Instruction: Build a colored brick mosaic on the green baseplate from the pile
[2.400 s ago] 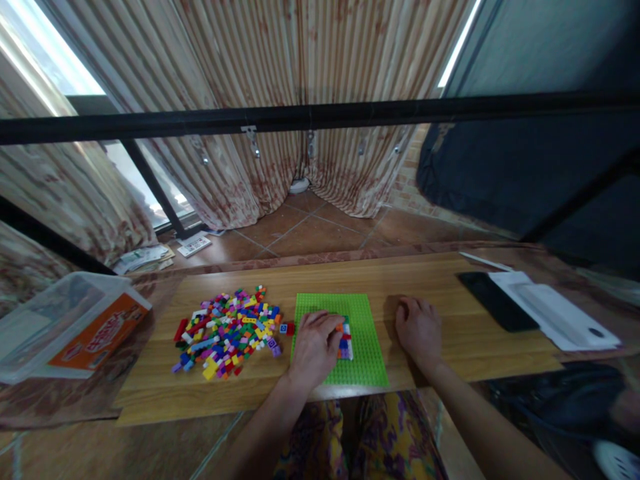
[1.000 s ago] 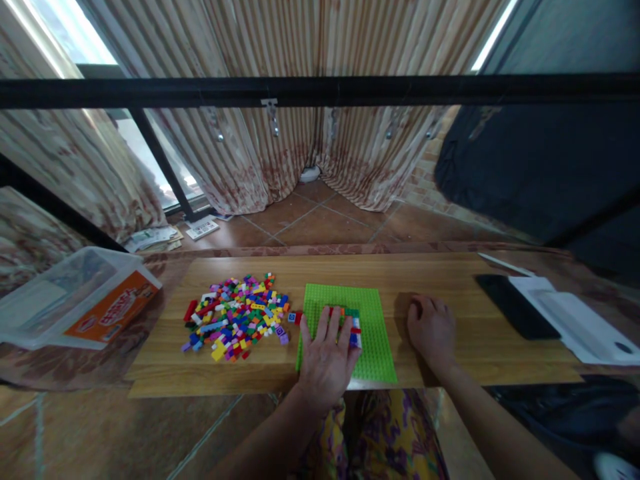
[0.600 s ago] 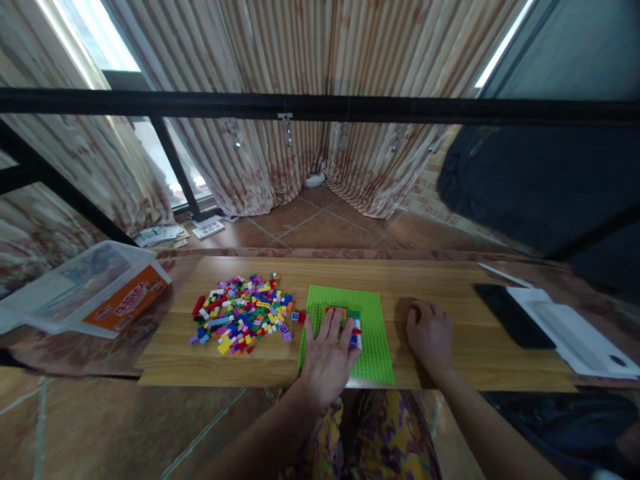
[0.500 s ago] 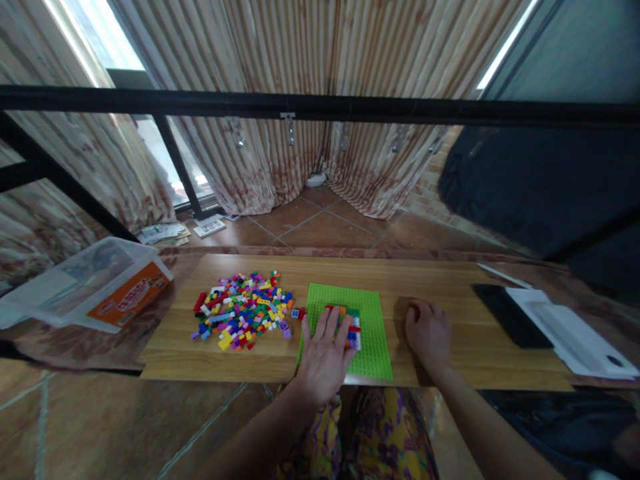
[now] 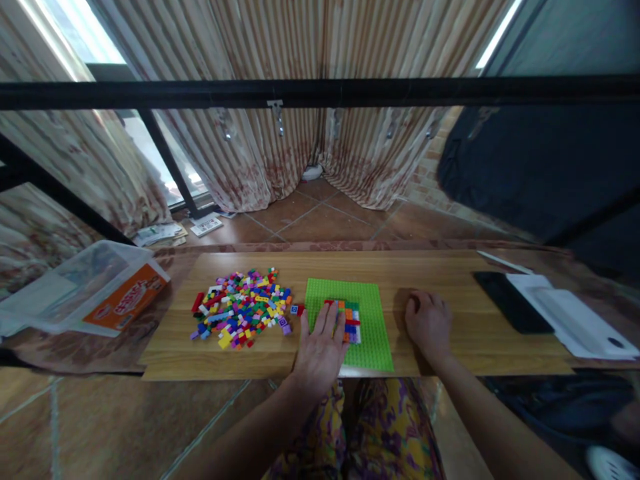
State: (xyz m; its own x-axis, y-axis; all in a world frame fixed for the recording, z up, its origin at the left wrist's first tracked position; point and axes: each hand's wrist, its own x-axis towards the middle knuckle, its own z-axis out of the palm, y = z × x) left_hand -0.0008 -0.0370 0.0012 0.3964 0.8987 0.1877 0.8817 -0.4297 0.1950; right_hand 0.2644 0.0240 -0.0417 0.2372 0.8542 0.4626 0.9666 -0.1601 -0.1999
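Observation:
My left hand lies flat with fingers outstretched over the left part of a patch of coloured building bricks. Those bricks, in red, orange, green, blue and white, sit on a bright green baseplate. The fingers hide some of them. To the right of the baseplate, my right hand rests on the wooden board with its fingers curled under; whether anything is in them is hidden. Left of the baseplate, a heap of loose bricks is spread out, with a red brick and a purple brick near it.
The wooden board spans the view in front of me. A clear plastic box with an orange label stands at the left. At the right lie a black flat object and a white plastic piece. A dark rail crosses beyond.
My left hand has shifted slightly to the left, uncovering more of the bricks on the baseplate. The right hand stays in place. The view has tilted a little.

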